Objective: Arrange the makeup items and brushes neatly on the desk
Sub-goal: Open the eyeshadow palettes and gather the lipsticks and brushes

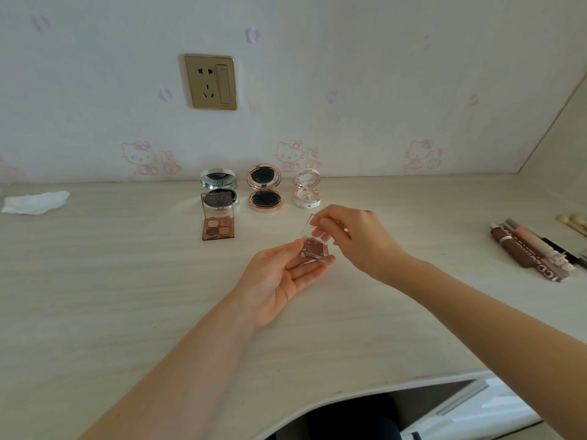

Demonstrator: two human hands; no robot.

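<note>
- Holding a small clear eyeshadow case (314, 247) above the desk (127, 296), the left hand (279, 274) is seen palm up, with the base of the case cradled on its fingertips and steadied by the thumb.
- The clear lid of the case, raised about halfway, is pinched by the fingers of the right hand (352, 239) from above.
- The step in hand is judged to be the opening of this case so that it can be stood with the others; the base should be kept level and the lid eased back slowly, so that the hinge is not strained and the pan is not touched.
- Further back and to the left, an open four-colour palette (218, 228) is seen just in front of a silver compact (219, 188).
- A rose-gold compact (264, 192) and a white floral compact (306, 192) are lined up beside it along the wall, all opened with mirrors upright.
- A gap in front of the rose-gold compact is judged the tidy spot for the case, squared to the palette.
- Tubes and pencils (527, 249) are heaped at the far right, not yet sorted.
- A crumpled tissue (35, 202) is left at the far left.
</note>
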